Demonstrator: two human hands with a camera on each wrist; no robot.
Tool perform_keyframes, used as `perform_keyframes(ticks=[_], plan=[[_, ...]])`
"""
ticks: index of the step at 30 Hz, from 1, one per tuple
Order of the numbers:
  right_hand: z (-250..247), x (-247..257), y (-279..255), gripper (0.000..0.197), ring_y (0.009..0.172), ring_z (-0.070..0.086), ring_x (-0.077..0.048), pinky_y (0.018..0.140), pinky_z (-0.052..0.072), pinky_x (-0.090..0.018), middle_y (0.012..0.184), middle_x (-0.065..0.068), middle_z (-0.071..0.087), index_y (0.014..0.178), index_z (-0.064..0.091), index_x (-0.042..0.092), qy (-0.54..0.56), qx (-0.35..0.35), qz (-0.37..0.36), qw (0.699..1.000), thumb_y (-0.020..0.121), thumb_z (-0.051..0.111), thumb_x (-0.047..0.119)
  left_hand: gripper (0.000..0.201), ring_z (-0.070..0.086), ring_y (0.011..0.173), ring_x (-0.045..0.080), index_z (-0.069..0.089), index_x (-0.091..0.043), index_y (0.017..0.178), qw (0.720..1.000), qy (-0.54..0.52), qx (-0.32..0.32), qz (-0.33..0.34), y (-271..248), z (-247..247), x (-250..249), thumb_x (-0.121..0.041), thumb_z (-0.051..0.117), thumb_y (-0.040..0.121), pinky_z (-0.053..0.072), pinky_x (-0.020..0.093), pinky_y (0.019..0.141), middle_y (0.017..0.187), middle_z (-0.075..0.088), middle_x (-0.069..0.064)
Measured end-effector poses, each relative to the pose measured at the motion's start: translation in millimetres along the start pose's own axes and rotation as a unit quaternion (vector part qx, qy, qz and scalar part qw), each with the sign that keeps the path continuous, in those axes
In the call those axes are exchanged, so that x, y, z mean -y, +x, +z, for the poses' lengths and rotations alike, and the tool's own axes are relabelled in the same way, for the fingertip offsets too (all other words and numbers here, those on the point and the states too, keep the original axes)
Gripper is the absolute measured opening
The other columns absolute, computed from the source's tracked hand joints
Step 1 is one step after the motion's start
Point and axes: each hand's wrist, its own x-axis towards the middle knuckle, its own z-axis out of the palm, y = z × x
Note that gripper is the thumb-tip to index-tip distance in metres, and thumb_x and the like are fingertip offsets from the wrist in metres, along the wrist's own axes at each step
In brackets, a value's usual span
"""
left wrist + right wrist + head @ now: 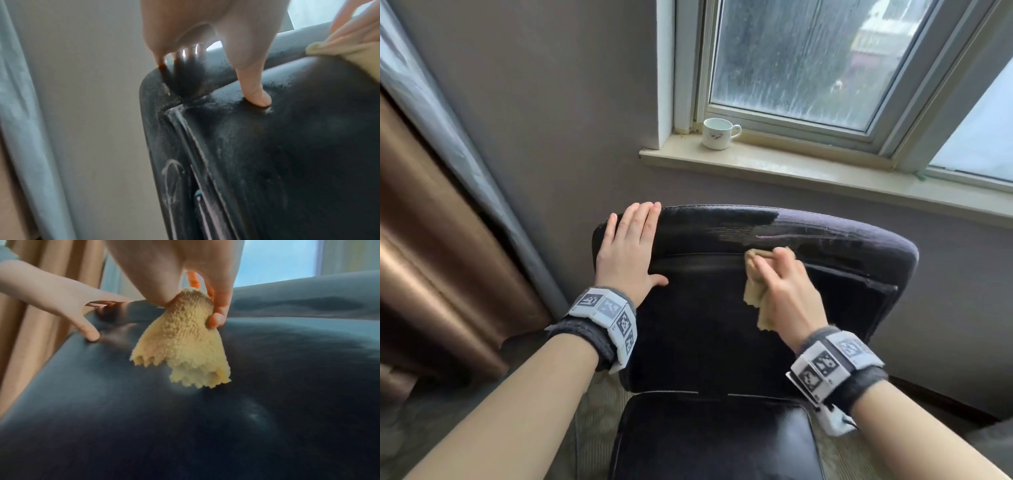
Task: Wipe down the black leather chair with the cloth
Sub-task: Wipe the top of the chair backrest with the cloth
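Head view: right hand (787, 287) pinches cloth (755, 294) against chair (705, 335) backrest.

Chair (722, 325) stands before the wall, under the windowsill (808, 171). Cup (717, 133) sits at the sill's left end. Curtain (431, 205) hangs left of the chair. Left hand (628, 253) lies flat on the backrest's top-left corner; right hand (787, 291) presses the cloth (755, 294) mid-backrest, just below the top edge.

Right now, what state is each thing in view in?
Black leather chair: backrest top dark and wiped at left, dusty grey at right.
Yellow cloth: bunched, one end pressed to the backrest, loose end hanging.
Left hand: flat on the backrest's upper left corner.
Right hand: gripping the cloth.
White cup: upright on the windowsill.
Window: closed, glass streaked.
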Motion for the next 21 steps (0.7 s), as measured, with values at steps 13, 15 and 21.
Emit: perform_keyframes(ticks=[13,15,21], plan=[[27,4,-7,0.06,0.112,0.048,-0.029,0.079,0.054,-0.037,0.133,-0.014,0.04,0.133,0.046,0.012,0.068,-0.079,0.037,0.994,0.077,0.068,0.007,0.119,-0.003,0.144,0.022,-0.01,-0.025,0.147,0.998,0.027,0.022,0.045,4,-3,-43,-0.044,0.076,0.067,-0.001,0.042,0.116,0.156,0.001,0.006],[18,-27,-13,0.052,0.113,0.047,-0.031,0.087,0.046,-0.038,0.132,-0.016,0.041,0.133,0.048,0.014,0.091,-0.105,0.093,0.986,0.082,0.055,0.003,0.119,-0.002,0.144,0.022,-0.009,-0.024,0.147,0.999,0.024,0.024,0.034,5,-5,-48,-0.042,0.077,0.067,0.001,0.043,0.116,0.155,0.002,0.006],[21,-32,-16,0.032,0.103,0.05,-0.004,0.082,0.039,-0.023,0.12,0.002,0.047,0.122,0.053,0.02,0.118,-0.177,0.142,0.967,0.092,0.044,0.013,0.123,0.004,0.142,0.029,-0.002,-0.025,0.147,1.0,-0.002,0.016,-0.004,13,-6,-70,-0.051,0.08,0.058,0.002,0.052,0.114,0.151,0.009,0.012]])
